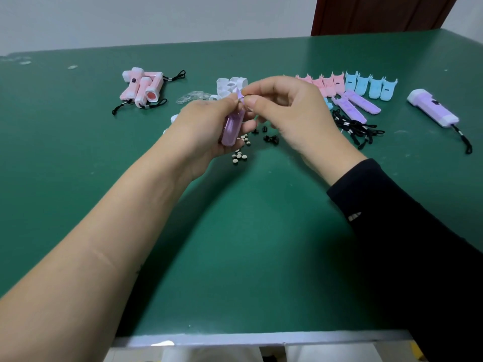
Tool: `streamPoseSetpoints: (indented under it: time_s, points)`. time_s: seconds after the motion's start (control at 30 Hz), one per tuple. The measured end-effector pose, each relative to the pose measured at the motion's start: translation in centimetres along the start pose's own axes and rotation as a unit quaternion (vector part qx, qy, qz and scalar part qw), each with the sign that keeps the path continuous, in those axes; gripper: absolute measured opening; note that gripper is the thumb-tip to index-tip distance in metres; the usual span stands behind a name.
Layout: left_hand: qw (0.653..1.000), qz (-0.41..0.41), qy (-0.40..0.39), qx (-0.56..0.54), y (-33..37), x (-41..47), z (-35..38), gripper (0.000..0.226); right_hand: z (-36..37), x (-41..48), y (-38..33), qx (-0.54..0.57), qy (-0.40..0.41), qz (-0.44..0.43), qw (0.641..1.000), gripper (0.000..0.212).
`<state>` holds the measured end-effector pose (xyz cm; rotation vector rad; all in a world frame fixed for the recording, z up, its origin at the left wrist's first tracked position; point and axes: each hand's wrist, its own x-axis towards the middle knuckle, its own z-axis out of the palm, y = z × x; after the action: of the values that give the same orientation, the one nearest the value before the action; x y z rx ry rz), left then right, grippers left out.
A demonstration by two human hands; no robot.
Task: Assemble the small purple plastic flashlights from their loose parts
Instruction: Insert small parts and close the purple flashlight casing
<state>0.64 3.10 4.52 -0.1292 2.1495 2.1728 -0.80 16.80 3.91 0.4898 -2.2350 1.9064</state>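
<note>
Purple plastic is at the centre of things: we hold one purple shell (233, 126) up off the green worktop (248, 231), nearly upright and leaning a little. Our left hand (206, 129) curls its fingers round the lower body of the shell and grips it. Our right hand (292, 111) meets it from the other side, thumb and forefinger pinching the shell's upper tip. We cannot tell whether some smaller piece is caught between those fingertips. A black sleeve (397, 226) covers the right arm, while the left arm is bare.

Just under the hands lies a scatter of button batteries (240, 155), and beside them, below the right hand, are a few small black switches (270, 138). Beyond the left hand's knuckles stand white head caps (231, 84), with a row of clear lenses (192, 97) just to their left. Farther out past the left hand is a heap of finished pink flashlights (142, 86) with their black cords.

Past the right hand, pink shell halves (325, 83) and blue shell halves (371, 86) stand in a line. In front of that line lie two more purple shell halves (356, 105), touching each other. A tangle of black lanyards (352, 126) lies near the right wrist. Well out to the right of both hands rests one finished purple flashlight (433, 107), white head pointing away from us, lanyard trailing toward us.
</note>
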Motion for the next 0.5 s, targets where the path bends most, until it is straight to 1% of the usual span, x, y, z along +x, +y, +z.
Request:
streamPoseSetpoints:
  time_s: [0.07,0.13,0.17,0.23,0.37,0.5]
  points:
    - [1.000,0.002,0.000,-0.001,0.03,0.01,0.00,0.019,-0.07,-0.06,-0.05,0.015,0.001,0.024,1.000,0.013]
    - [1.000,0.007,0.004,0.001,0.03,0.03,-0.03,0.020,-0.13,-0.01,0.12,0.024,0.003,0.063,0.998,0.006]
    - [1.000,0.011,0.005,0.006,0.01,0.05,-0.05,0.021,-0.13,0.04,0.20,0.022,0.007,0.083,0.996,0.007]
    - [1.000,0.018,0.006,0.018,-0.05,0.08,-0.05,0.021,-0.13,0.19,0.34,0.034,0.013,0.117,0.993,0.016]
    - [0.998,0.041,-0.006,0.048,-0.15,-0.07,0.04,0.023,-0.14,0.34,0.38,0.108,0.004,0.167,0.980,0.021]
    - [0.996,0.064,-0.007,0.063,-0.30,-0.34,0.47,0.024,-0.03,0.38,0.41,0.086,0.012,0.193,0.977,0.022]
